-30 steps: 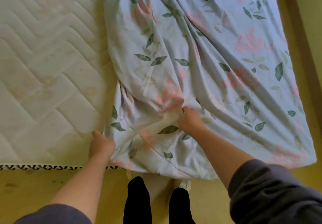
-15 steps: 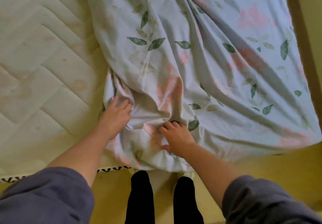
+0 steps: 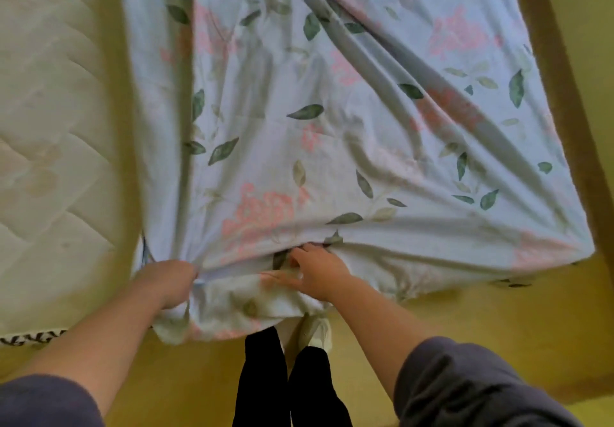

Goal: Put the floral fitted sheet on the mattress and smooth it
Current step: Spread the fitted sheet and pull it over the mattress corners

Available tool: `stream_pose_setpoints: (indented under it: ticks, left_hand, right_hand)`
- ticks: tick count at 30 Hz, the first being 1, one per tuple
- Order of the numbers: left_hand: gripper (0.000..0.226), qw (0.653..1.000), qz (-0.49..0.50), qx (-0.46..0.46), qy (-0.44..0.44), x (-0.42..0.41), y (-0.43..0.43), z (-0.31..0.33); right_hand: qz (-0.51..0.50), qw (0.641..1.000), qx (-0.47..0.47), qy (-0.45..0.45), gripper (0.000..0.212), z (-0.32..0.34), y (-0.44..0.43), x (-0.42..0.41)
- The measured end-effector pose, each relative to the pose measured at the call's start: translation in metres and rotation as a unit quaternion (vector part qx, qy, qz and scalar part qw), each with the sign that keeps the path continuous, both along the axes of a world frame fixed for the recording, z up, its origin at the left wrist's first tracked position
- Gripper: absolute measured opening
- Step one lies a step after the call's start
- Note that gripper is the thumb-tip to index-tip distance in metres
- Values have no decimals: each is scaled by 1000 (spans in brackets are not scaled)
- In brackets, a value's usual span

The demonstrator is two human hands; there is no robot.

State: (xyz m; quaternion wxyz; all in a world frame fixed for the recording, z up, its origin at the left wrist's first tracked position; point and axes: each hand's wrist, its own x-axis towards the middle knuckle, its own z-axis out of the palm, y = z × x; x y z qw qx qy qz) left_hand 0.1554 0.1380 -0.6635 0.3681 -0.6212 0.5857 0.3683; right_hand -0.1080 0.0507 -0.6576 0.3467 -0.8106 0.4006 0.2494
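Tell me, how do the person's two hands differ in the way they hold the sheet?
The left hand is a tight fist bunching a corner of the sheet, beside the bare mattress; the right hand is looser, thumb stretched out, fingers dug into a fold. The left hand sits at the sheet's side, the right hand further along its near edge. Both grip the same sheet.

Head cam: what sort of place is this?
Probably a bedroom: a quilted mattress, partly covered by a floral fitted sheet, with a yellow floor beside it.
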Motion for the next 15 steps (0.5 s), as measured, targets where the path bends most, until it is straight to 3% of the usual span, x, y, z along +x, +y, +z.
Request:
stream_pose_setpoints:
  ticks: [2,4,7,10,13,15]
  left_hand:
    - [21,994,-3,-104,25,-7,-12,7]
    - [26,991,-16,-107,85,-16,-22,16]
    - [18,987,-121,-67,76,-30,-17,26]
    - [21,988,-151,-12,31,-31,-3,24]
    - [39,990,-106,95,-12,-33,32,24]
    - [37,986,-113,122,-33,-40,54,23]
  right_hand:
    - [95,994,-38,31,56,0,5,-5]
    - [154,984,-68,66,48,-1,12,-10]
    - [92,993,-71,34,29,0,21,-14]
    - [-10,1000,22,-2,19,4,25,-19]
    - [104,980,161,61,24,6,48,-16]
    - [161,968,174,85,27,4,73,-14]
